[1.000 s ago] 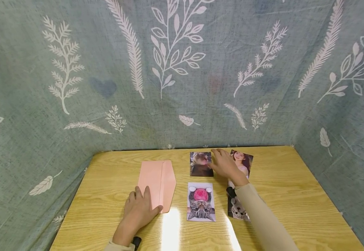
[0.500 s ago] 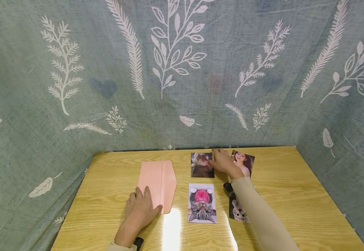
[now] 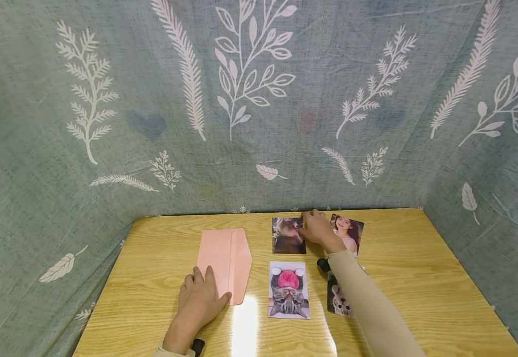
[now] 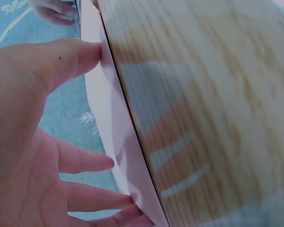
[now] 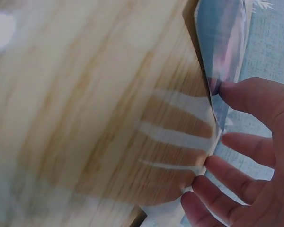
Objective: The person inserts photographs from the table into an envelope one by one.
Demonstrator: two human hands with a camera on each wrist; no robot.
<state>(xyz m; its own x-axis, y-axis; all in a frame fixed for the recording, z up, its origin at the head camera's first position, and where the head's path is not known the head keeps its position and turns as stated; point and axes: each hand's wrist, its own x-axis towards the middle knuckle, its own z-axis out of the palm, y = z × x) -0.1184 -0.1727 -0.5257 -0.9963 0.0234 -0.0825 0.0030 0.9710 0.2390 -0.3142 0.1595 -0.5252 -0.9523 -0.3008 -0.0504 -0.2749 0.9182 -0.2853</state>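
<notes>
My left hand (image 3: 201, 300) rests on the lower left part of a pink envelope (image 3: 223, 248), its fingers spread. In the left wrist view the thumb (image 4: 80, 56) touches the envelope near one edge. At the back, my right hand (image 3: 318, 230) is at the right edge of a dark photo (image 3: 285, 238) of an animal, which lies on the table. The right wrist view shows the thumb (image 5: 239, 94) touching that photo (image 5: 217, 47), while the other fingers, loosely bent, reach down to the tabletop beside its corner. Below it lies a photo of a tabby cat with a pink ball (image 3: 288, 292).
Right of my right hand lies a portrait photo (image 3: 348, 233), its lower part behind the hand and forearm. A dark photo with a pale animal (image 3: 339, 302) is partly under the right sleeve (image 3: 366, 302). Patterned cloth (image 3: 259, 114) stands around the wooden table (image 3: 151, 258).
My right wrist has shifted slightly to the left and its fingers look a little more bent beside the photo. The left hand stays on the envelope. The view itself moved slightly.
</notes>
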